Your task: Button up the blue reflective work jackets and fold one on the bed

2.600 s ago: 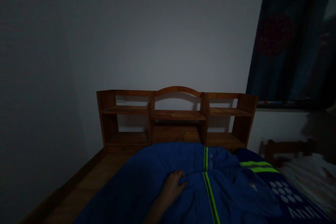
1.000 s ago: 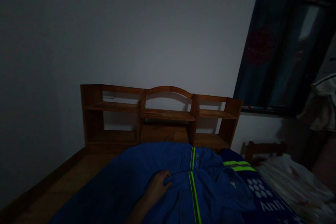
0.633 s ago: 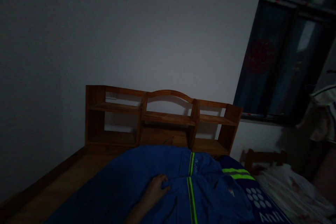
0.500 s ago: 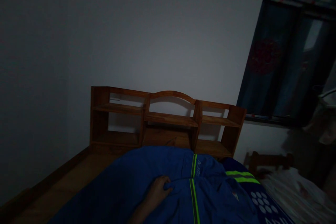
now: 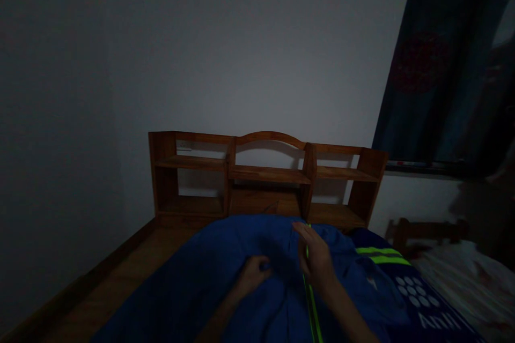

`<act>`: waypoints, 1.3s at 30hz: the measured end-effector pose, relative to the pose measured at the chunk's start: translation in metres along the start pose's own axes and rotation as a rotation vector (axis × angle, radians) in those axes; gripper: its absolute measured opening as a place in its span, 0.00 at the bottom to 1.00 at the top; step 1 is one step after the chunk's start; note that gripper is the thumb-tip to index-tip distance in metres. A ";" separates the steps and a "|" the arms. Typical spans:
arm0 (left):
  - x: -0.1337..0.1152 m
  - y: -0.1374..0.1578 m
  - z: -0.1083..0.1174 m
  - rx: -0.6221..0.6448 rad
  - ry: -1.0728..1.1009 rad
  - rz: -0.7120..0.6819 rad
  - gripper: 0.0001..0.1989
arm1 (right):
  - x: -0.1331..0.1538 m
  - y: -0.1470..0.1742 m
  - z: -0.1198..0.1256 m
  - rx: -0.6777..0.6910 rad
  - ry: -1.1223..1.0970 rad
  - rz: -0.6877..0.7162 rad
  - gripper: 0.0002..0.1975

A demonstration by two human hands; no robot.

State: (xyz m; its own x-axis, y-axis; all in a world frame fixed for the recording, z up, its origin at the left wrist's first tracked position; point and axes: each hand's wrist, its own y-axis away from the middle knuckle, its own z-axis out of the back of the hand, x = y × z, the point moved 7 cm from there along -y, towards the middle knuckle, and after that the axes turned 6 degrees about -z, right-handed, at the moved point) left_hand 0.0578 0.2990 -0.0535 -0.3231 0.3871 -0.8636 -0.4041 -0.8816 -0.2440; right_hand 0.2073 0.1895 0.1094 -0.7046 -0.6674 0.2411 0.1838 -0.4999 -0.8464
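Observation:
A blue work jacket (image 5: 225,257) with a yellow-green and grey reflective stripe lies spread out in front of me. My left hand (image 5: 253,274) is low over its middle, finger and thumb curled together with a bit of blue cloth showing between them. To its right, my right hand (image 5: 316,260) hovers above the striped part of the jacket, fingers stretched out and thumb apart, holding nothing. It covers part of the stripe. The scene is dim, so fine details of the cloth are hard to make out.
A wooden headboard with shelves (image 5: 269,174) stands against the wall behind the jacket. At the right lie a dark navy garment (image 5: 418,292) with bright stripes and white lettering, and pale crumpled cloth (image 5: 470,273). A wooden bed edge (image 5: 100,273) runs along the left.
My right hand has come into view from the lower right, over the jacket's stripe. My left hand stays at the cloth, slightly higher and farther right. The view has shifted a little.

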 end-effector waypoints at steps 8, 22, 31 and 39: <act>0.008 -0.004 0.002 -0.060 0.135 0.029 0.17 | -0.080 0.042 -0.105 0.354 -0.254 -0.456 0.09; -0.001 -0.004 -0.009 0.197 0.334 -0.035 0.20 | -0.098 0.057 -0.112 0.758 -0.523 -0.562 0.12; -0.020 0.001 -0.010 0.264 -0.011 -0.141 0.18 | -0.120 0.081 -0.129 0.900 -0.560 -0.656 0.18; -0.038 0.013 -0.004 0.075 -0.303 -0.327 0.13 | -0.111 0.080 -0.131 0.847 -0.540 -0.593 0.18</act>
State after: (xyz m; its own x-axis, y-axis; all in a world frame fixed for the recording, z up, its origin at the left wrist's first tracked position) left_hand 0.0684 0.2714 -0.0254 -0.3995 0.7139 -0.5751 -0.5841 -0.6818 -0.4405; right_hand 0.2109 0.2957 -0.0473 -0.4881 -0.2516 0.8357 0.4657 -0.8849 0.0056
